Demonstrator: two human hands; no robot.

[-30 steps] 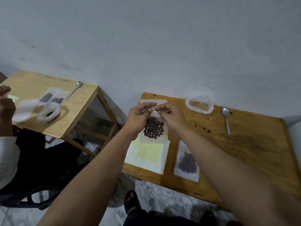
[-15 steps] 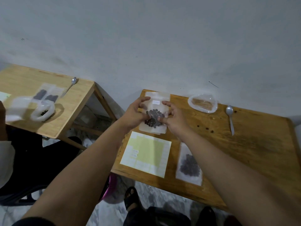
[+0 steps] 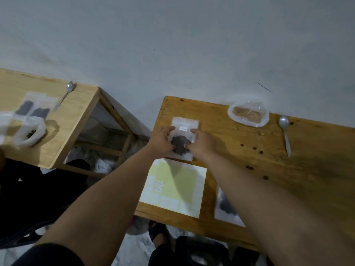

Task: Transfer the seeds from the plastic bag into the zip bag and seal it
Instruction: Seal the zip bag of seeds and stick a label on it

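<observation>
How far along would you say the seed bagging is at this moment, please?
Done: dark seeds already sit inside the labelled zip bag. In hand: the left hand and right hand press that bag flat on the table. Left: whether its top strip is fully sealed cannot be told.

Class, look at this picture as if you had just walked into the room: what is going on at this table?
A person is handling a small zip bag of dark seeds with both bare hands. The left hand and the right hand grip it from either side, down on the wooden table. A white label is stuck near its top. A label sheet lies just in front, another filled bag beside it. A spoon and a clear plastic bag lie further back.
</observation>
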